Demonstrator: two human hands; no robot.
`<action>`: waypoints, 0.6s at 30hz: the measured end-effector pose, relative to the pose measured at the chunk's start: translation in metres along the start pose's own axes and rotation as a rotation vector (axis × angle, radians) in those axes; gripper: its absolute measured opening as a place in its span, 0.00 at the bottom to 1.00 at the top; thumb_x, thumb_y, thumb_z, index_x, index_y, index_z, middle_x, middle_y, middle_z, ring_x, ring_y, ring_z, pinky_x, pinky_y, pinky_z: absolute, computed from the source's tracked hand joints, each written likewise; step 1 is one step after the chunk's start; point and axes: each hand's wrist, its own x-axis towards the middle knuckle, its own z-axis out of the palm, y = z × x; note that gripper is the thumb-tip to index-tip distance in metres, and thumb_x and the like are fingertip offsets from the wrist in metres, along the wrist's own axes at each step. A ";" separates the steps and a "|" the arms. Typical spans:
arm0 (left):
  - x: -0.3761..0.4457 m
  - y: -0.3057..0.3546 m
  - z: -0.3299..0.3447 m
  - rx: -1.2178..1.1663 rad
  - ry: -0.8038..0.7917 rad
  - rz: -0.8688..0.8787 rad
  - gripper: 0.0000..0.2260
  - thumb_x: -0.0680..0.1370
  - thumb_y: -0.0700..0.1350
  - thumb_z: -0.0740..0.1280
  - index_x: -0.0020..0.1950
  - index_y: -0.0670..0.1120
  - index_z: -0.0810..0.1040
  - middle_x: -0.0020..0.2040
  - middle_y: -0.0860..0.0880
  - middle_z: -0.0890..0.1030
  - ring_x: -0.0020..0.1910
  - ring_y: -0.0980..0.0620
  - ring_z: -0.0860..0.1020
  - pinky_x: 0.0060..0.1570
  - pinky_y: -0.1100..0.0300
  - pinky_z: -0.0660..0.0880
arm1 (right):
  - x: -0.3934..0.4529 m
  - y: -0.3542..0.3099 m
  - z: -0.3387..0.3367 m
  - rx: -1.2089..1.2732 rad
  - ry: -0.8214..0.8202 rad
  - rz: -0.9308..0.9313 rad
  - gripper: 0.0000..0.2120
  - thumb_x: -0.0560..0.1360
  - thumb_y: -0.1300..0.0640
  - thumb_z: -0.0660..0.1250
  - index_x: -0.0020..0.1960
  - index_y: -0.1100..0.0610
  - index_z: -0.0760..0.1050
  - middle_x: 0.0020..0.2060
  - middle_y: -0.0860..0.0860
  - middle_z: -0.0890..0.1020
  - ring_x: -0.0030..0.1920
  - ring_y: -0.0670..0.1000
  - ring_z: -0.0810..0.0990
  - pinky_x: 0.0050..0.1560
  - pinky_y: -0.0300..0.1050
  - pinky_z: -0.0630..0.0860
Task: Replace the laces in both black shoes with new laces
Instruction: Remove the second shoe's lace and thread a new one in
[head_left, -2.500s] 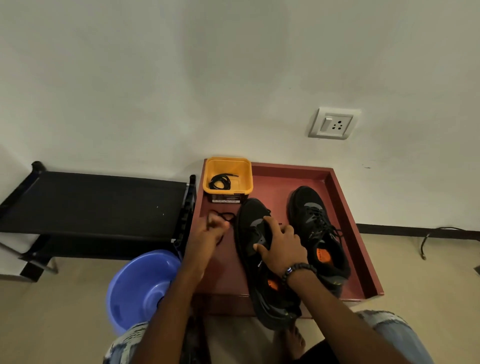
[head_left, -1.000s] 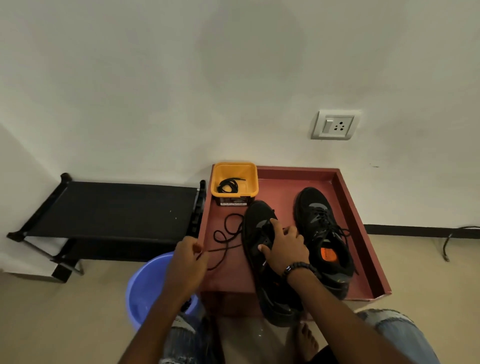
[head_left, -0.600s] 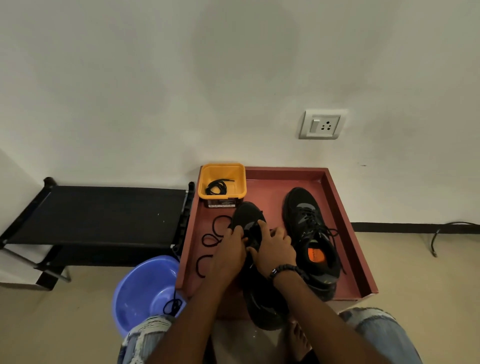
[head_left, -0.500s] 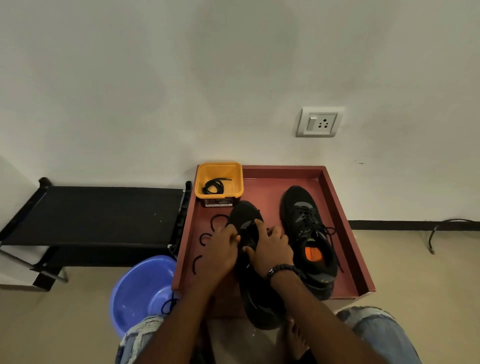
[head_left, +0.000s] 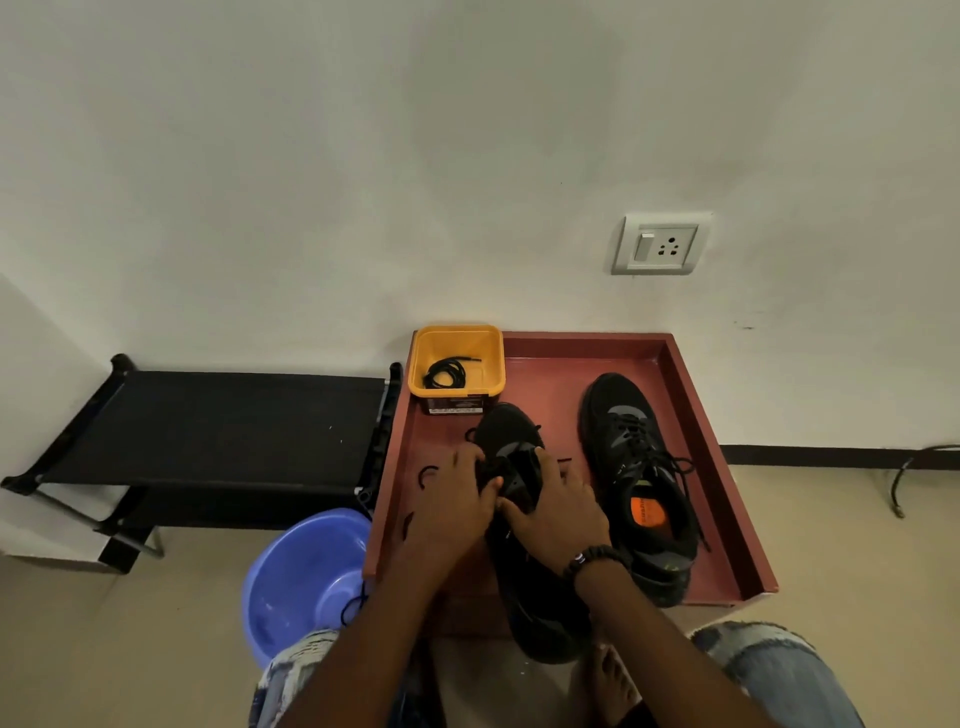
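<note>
**A:** so what's the setup here?

**B:** A shallow reddish-brown tray (head_left: 691, 410) with raised walls sits on a beige floor (head_left: 130, 649), pushed up against a plain off-white wall (head_left: 363, 156). One white switch-and-socket plate (head_left: 661, 243) is on that wall, and a dark cable (head_left: 906, 478) lies along the skirting at far right. Left of the tray there's a low black fabric cot (head_left: 218, 415) on a tube frame, and one glossy blue plastic basin (head_left: 306, 577) in front of it.

**A:** shoes?

**B:** Two black ones, mesh-looking. The right shoe (head_left: 639, 483) lies flat in the tray, laced, orange patch on the insole. The left shoe (head_left: 540, 597) hangs heel-first over the tray's near edge, toe toward the wall.

**A:** and the hands?

**B:** Both are on that left shoe's tongue area. The left hand (head_left: 452, 509) has its fingers curled in at the eyelets, and the right hand (head_left: 558, 512) (beaded bracelet on the wrist) grips the shoe's upper, fingers bent over it. Can't tell if either is pinching lace.

**A:** laces?

**B:** One coiled black lace (head_left: 445, 371) in a square yellow tub (head_left: 457, 340) at the tray's far-left corner, one loose lace (head_left: 428, 473) looping on the tray beside the left hand, and another dark bit (head_left: 350, 608) in the basin.
</note>
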 end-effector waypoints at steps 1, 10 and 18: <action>0.007 0.002 0.006 -0.017 -0.019 -0.009 0.08 0.81 0.49 0.64 0.57 0.48 0.69 0.55 0.50 0.74 0.48 0.56 0.74 0.46 0.62 0.74 | -0.002 0.002 0.001 0.017 0.001 -0.014 0.37 0.77 0.37 0.61 0.79 0.48 0.50 0.72 0.55 0.66 0.68 0.58 0.69 0.64 0.54 0.72; 0.006 -0.019 -0.032 0.045 -0.069 0.066 0.12 0.82 0.44 0.62 0.38 0.51 0.70 0.37 0.51 0.75 0.37 0.52 0.73 0.37 0.59 0.69 | -0.001 0.007 -0.001 0.021 0.072 -0.004 0.24 0.84 0.46 0.49 0.79 0.49 0.58 0.68 0.55 0.73 0.65 0.58 0.73 0.60 0.54 0.72; -0.021 -0.056 -0.081 0.391 -0.153 -0.121 0.09 0.81 0.56 0.61 0.54 0.52 0.73 0.53 0.52 0.73 0.49 0.50 0.77 0.52 0.51 0.77 | -0.003 0.003 0.004 -0.038 0.082 0.004 0.24 0.84 0.47 0.48 0.79 0.49 0.56 0.73 0.53 0.67 0.67 0.58 0.70 0.62 0.56 0.72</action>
